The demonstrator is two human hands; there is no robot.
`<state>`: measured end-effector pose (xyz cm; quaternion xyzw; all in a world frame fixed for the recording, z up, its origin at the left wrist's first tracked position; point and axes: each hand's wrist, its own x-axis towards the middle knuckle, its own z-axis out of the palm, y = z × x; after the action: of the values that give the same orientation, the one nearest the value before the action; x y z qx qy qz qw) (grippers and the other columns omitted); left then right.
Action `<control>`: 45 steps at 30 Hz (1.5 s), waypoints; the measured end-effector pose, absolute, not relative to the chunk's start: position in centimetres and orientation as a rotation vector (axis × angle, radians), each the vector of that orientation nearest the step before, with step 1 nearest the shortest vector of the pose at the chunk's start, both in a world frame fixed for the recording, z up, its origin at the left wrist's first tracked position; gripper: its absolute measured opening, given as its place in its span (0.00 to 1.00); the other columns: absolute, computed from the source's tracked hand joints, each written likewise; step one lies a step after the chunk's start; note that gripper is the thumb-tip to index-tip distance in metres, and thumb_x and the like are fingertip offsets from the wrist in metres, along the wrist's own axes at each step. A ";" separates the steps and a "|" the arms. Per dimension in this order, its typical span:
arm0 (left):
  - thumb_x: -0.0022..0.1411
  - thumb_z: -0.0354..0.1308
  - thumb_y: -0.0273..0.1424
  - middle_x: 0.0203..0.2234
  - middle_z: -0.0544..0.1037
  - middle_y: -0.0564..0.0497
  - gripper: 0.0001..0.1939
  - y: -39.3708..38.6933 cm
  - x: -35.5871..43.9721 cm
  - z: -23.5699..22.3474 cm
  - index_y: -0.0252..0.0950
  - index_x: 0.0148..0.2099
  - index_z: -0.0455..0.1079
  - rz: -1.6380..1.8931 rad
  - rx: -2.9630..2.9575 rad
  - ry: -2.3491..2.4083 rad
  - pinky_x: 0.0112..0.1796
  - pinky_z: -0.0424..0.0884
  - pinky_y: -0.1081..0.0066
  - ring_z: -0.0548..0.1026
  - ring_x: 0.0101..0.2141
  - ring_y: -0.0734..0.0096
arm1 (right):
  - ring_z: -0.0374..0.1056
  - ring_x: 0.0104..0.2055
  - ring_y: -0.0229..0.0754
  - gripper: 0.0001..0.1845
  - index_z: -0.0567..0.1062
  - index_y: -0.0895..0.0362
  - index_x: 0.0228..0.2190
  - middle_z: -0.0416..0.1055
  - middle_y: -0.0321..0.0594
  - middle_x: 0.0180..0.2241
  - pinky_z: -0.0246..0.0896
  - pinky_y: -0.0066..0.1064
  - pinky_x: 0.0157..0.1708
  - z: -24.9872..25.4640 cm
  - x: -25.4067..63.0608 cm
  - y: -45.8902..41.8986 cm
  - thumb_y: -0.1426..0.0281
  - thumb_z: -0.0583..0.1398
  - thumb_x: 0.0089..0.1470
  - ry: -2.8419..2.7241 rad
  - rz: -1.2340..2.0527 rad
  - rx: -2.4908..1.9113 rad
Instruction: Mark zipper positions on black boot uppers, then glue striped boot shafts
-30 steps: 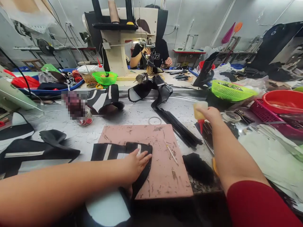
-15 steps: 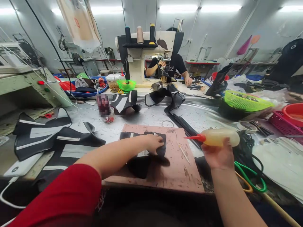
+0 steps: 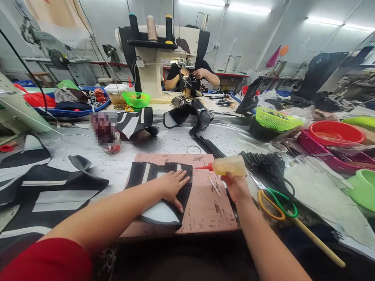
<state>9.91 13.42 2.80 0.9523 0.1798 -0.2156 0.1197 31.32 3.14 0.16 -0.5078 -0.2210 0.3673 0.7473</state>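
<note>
My left hand [image 3: 172, 186] lies flat, fingers spread, on a black and white cut piece [image 3: 158, 191] that rests on a pink work board [image 3: 205, 203]. My right hand [image 3: 236, 186] grips a yellowish glue bottle [image 3: 228, 166] held sideways, its red nozzle [image 3: 202, 168] pointing left toward the piece, just above the board. A thin stick [image 3: 214, 186] lies on the board between the two hands.
Scissors with green and orange handles [image 3: 277, 199] and a wooden rod [image 3: 319, 244] lie at the right. More black and white pieces [image 3: 43, 191] are stacked at the left. Green basket [image 3: 277, 119], red bowl [image 3: 336, 132], black strips [image 3: 209, 146] stand behind. A person works at a sewing machine [image 3: 155, 50] across the table.
The right hand brought the glue bottle from the far right, turned it sideways and moved it toward the board. The left hand slid and flattened the piece on the board.
</note>
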 end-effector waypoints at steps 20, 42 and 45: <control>0.32 0.60 0.57 0.61 0.35 0.36 0.65 13.5 10.1 2.2 0.27 0.64 0.36 -0.649 2.812 0.517 0.57 0.42 0.54 0.39 0.60 0.49 | 0.66 0.28 0.39 0.32 0.65 0.59 0.33 0.67 0.36 0.29 0.66 0.31 0.20 -0.1 30.0 5.8 0.62 0.69 0.24 -0.586 0.538 -1.348; 0.27 0.60 0.58 0.61 0.35 0.35 0.69 13.8 10.4 2.0 0.27 0.64 0.35 -0.669 2.786 0.526 0.57 0.40 0.55 0.37 0.61 0.48 | 0.68 0.27 0.41 0.25 0.68 0.60 0.32 0.70 0.40 0.30 0.67 0.31 0.19 -1.2 29.9 3.2 0.59 0.67 0.32 -0.658 0.670 -1.397; 0.27 0.61 0.58 0.61 0.35 0.36 0.69 13.7 10.5 2.3 0.27 0.64 0.34 -0.683 2.787 0.533 0.57 0.40 0.54 0.37 0.61 0.48 | 0.68 0.26 0.41 0.27 0.69 0.61 0.33 0.71 0.40 0.29 0.66 0.30 0.17 -1.5 29.8 2.5 0.59 0.67 0.32 -0.618 0.692 -1.391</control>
<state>10.47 13.67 2.35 0.9490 0.1816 -0.2325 0.1115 29.76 2.47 -1.52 -0.6174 -0.2741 0.3070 0.6704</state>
